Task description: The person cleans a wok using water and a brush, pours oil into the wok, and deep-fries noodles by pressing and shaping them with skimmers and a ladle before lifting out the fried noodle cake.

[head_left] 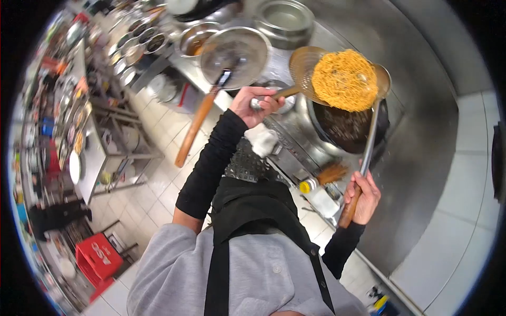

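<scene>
My left hand (257, 106) is closed around the handle of a perforated skimmer (300, 66). A round golden cake of fried noodles (345, 80) lies on it, over the wok (342, 126), which holds dark liquid. My right hand (365, 199) grips the wooden-ended handle of a ladle (372, 134). The ladle's bowl is at the right edge of the noodles, partly hidden behind them. To the left of the skimmer, a round strainer (234, 55) with a long wooden handle rests over the counter, its handle sticking out past the edge.
A metal pot (284, 23) and a bowl of brownish liquid (197, 39) stand at the back. A white cloth (262, 139), a brush (331, 173) and a yellow-capped bottle (308, 185) lie along the stove's front. Leftward are a steel table (95, 158) and a red crate (99, 255).
</scene>
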